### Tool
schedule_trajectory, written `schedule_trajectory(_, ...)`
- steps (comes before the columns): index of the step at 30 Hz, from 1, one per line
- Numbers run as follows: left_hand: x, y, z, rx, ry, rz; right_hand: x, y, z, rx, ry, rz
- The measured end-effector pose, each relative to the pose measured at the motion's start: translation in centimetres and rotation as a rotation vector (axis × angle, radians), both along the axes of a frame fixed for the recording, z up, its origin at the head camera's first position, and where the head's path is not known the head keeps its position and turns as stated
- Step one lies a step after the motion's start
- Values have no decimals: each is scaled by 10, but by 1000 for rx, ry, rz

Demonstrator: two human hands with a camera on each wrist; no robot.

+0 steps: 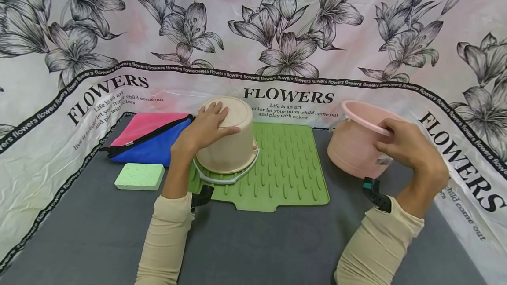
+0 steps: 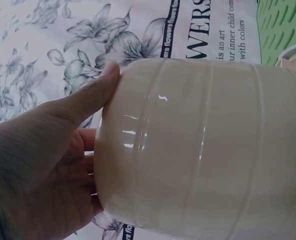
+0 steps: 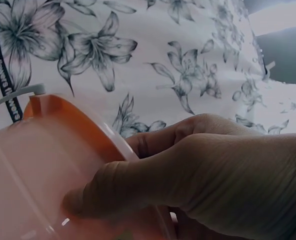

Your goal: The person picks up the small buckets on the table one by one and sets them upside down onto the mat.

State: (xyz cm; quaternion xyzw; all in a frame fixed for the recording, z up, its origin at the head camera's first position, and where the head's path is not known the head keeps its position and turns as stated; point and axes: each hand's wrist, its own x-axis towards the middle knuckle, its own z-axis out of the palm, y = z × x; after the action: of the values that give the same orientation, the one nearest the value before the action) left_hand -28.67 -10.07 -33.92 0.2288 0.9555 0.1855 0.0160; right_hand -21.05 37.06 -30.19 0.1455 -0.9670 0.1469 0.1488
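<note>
A beige bucket [image 1: 225, 144] stands upside down on the left part of a green ridged mat [image 1: 285, 166], its grey handle lying round its rim. My left hand [image 1: 207, 126] rests on the upturned base with the fingers spread; the left wrist view shows the thumb [image 2: 95, 92] along the base's edge. At the right, a pink bucket [image 1: 352, 144] is mouth up and tilted. My right hand [image 1: 408, 144] grips its rim, the thumb [image 3: 108, 185] outside on the wall and the fingers over the rim, partly hidden.
A pink and blue zip pouch [image 1: 146, 137] lies left of the mat. In front of it is a light green sponge [image 1: 139, 176]. The grey table [image 1: 269, 245] meets a flower-printed cloth [image 1: 301, 65] that rises at the back and sides.
</note>
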Motion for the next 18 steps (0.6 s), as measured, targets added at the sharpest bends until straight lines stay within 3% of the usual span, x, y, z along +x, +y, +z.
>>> schedule_trajectory(9, 4, 3, 4, -4, 56, -28, 5, -19, 9, -11, 217, 66)
schedule_trajectory(13, 10, 17, 9, 87, 75, -76, 11, -35, 17, -51, 279, 92)
schedule_trajectory(18, 22, 53, 12, 218, 54, -135, 13, -56, 24, -70, 374, 180)
